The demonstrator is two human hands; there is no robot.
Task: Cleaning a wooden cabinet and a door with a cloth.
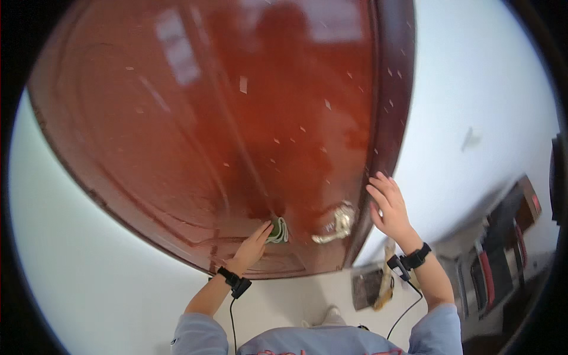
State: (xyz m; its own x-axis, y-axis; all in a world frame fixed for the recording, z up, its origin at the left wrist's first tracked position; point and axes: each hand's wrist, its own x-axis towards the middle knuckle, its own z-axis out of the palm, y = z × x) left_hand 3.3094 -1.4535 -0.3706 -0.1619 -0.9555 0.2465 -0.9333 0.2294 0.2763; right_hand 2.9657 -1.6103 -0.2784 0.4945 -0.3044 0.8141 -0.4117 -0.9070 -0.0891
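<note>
A glossy reddish-brown door (284,111) fills most of the view, with light reflections and small pale flecks across it. My left hand (254,248) presses a folded green cloth (278,230) with pale edges against the door's surface. To the right of the cloth is a gold-coloured door handle (341,224). My right hand (388,205) is raised beside the dark door frame (390,88), fingers spread and nothing in them. Its fingertips overlap the frame's edge, but I cannot tell whether they touch it.
White wall (466,80) runs along the right. Low on that side stands a dark piece of furniture with red parts (487,277), blurred. A dark box-like object (367,289) and a yellowish long item (385,284) are near the pale floor (284,301). Cables hang from both wrist straps.
</note>
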